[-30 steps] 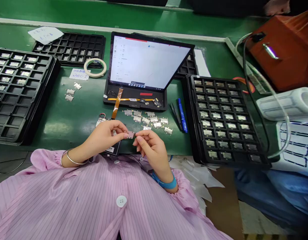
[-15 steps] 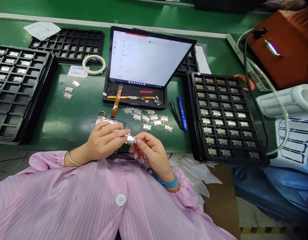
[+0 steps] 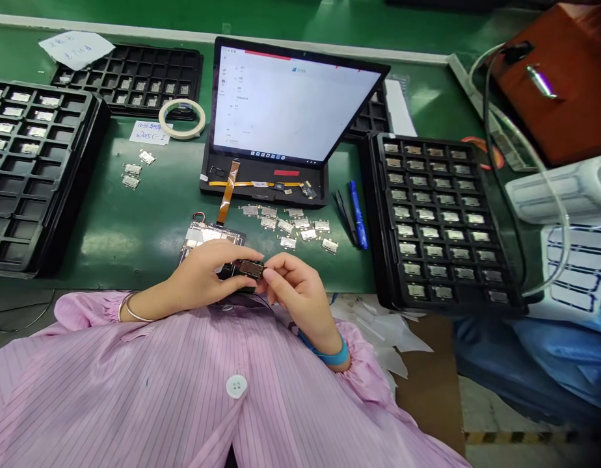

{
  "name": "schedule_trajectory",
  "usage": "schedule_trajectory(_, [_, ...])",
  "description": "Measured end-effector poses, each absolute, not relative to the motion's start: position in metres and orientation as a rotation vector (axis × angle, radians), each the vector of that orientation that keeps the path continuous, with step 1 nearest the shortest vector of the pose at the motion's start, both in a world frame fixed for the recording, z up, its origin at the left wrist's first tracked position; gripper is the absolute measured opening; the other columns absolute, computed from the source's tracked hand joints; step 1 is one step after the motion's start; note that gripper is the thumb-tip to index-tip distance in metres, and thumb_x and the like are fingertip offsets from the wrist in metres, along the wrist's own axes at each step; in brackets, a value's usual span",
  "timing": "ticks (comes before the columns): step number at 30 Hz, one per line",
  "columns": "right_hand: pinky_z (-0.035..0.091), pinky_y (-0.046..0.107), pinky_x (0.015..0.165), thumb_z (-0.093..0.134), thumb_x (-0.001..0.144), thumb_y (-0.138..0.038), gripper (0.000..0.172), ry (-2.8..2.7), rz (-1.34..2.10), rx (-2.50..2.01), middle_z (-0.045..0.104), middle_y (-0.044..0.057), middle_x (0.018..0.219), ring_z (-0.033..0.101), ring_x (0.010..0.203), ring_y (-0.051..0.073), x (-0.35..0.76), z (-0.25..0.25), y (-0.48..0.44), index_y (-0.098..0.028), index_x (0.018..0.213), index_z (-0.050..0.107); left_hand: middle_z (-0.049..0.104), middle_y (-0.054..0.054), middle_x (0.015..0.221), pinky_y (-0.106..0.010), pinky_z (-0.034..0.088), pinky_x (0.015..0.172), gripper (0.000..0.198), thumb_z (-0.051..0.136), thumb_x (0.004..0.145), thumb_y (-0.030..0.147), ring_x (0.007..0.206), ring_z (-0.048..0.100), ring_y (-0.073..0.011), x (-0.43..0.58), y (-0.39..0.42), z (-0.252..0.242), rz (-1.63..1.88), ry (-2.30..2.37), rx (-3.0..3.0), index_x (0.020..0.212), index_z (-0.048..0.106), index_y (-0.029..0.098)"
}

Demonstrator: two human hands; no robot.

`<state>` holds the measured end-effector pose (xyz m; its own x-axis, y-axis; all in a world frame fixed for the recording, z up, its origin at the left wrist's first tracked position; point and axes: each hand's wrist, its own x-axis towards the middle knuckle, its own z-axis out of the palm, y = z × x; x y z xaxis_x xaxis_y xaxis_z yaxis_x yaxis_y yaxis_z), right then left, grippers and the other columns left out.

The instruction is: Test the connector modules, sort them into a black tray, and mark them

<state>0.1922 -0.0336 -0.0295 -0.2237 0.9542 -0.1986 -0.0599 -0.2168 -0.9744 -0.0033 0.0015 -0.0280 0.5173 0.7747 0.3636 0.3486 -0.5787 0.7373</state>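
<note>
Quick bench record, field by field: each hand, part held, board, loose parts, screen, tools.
Left hand: thumb and fingers flank the small module; contact unclear
Right hand: fingertips at the module's end
Part held: small module, dark face showing
Circuit board: partly hidden by left hand; orange ribbon cable at far edge
Loose modules: cluster before the screen, three more toward the left
Screen: lit
Tools: tweezers, blue pen, beside right tray

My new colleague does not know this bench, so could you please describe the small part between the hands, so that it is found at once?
Find the big lit screen, then go down past the loose modules on the green bench. Lower, between the left hand and the right hand, is the small part. Its visible face is dark brown, while those modules look silvery.
</note>
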Motion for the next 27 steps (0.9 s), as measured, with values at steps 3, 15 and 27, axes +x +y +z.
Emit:
schedule_trajectory(3, [0.034, 0.02, 0.04, 0.066, 0.087, -0.041, 0.025, -1.117, 1.663, -1.127, 0.066, -0.002, 0.061, 0.047, 0.043, 0.007, 0.1922, -0.03, -0.0335, -0.02, 0.077, 0.055, 0.077, -0.004, 0.092, -0.029, 0.055, 0.071, 0.026, 0.076, 0.08, 0.033, 0.081, 0.071, -0.0173, -0.0031, 0.0002, -0.0267, 0.922, 0.922, 1.956, 0.102, 0.071, 0.02])
schedule_trajectory(15, [0.03, 0.018, 0.037, 0.07, 0.085, -0.042, 0.029, -0.998, 1.836, -1.036, 0.064, -0.003, 0.058, 0.045, 0.041, 0.006, 0.1894, -0.0302, -0.033, -0.02, 0.077, 0.053, 0.075, -0.002, 0.084, -0.027, 0.053, 0.069, 0.026, 0.08, 0.077, 0.03, 0.075, 0.068, -0.0141, 0.0, -0.0026, -0.0258, 1.001, 0.859, 1.906, 0.099, 0.072, 0.019])
schedule_trajectory(27, [0.035, 0.022, 0.046, 0.063, 0.089, -0.033, 0.025, -1.27, 1.57, -1.166, 0.057, -0.004, 0.057, 0.046, 0.047, 0.008, 0.1879, -0.0266, -0.0359, -0.021, 0.071, 0.052, 0.073, -0.002, 0.083, -0.03, 0.05, 0.07, 0.023, 0.069, 0.086, 0.031, 0.073, 0.064, -0.0156, 0.0006, -0.0029, -0.0259, 0.932, 0.821, 2.099, 0.107, 0.068, 0.021])
